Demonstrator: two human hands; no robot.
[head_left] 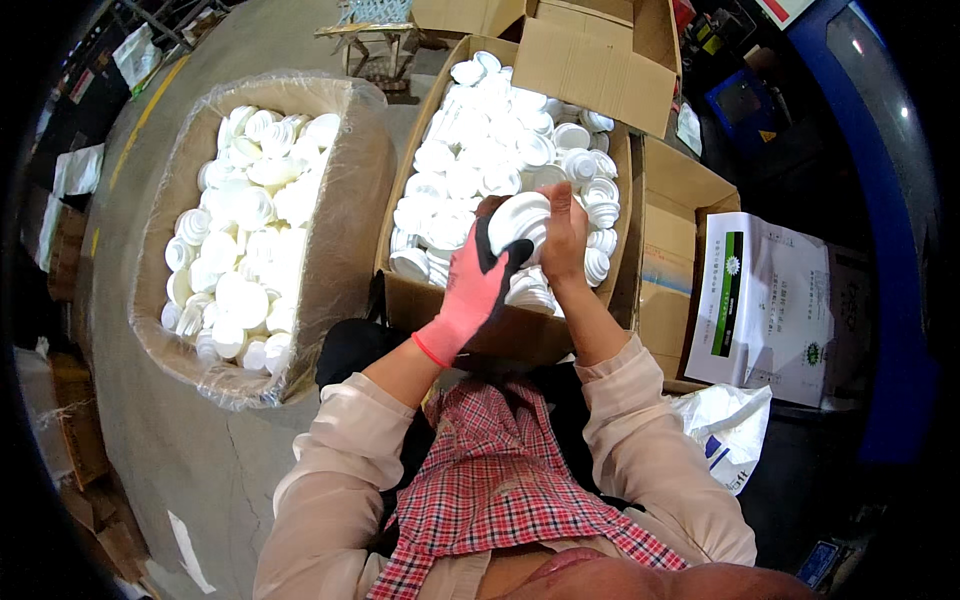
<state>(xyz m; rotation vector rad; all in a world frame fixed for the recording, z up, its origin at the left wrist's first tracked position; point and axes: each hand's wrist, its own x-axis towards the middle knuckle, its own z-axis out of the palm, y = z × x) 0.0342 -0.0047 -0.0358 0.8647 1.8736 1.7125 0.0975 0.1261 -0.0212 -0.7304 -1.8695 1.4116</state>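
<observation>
While both hands, left (478, 285), right (562, 240), clamp one white cap (517, 222), over cardboard box (500, 325), caps piled inside.

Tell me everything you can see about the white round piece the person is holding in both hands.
The white round piece is a disc-shaped part, seemingly moulded plastic, with concentric ridges on the face turned toward the camera. It is held up, tilted, just above the open cardboard box full of similar white pieces. The left hand, in a pink glove with black fingertips, grips its lower left edge; the bare right hand holds its right side. Its back and far rim are hidden.
</observation>
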